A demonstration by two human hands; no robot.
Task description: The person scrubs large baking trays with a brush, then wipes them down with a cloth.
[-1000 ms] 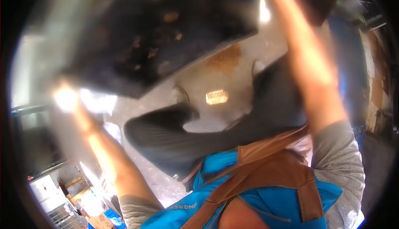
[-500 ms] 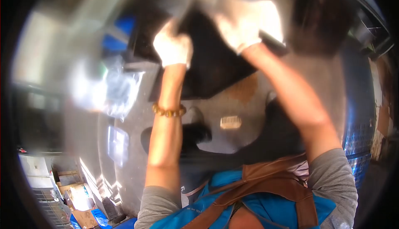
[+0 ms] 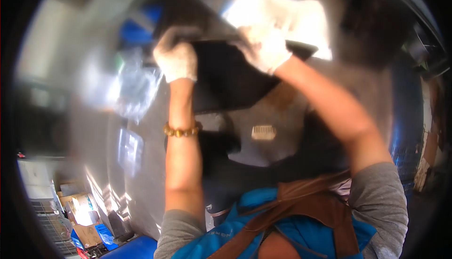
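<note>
A large dark panel (image 3: 226, 78) lies under and between my two gloved hands. My left hand (image 3: 176, 56), in a white glove, is closed at the panel's upper left edge, with a bead bracelet (image 3: 181, 131) on the wrist below. On the right, my right hand (image 3: 266, 47), also gloved in white, has its fingers bent over the panel's upper right edge. Blur and glare soften the fingertips of both hands. Bright sunlight washes out the surface behind my right hand.
Clear plastic wrap (image 3: 136, 89) lies left of the panel. A small pale ribbed block (image 3: 263, 132) is on the floor below it. Boxes (image 3: 87, 233) stand at the lower left, a blue object (image 3: 139, 23) at the upper left, and a blue mesh crate (image 3: 402, 155) at the right.
My left hand has moved left and slightly down. The panel's near face has shifted and its upper edge now shows between my hands. My right hand has moved only a little.
</note>
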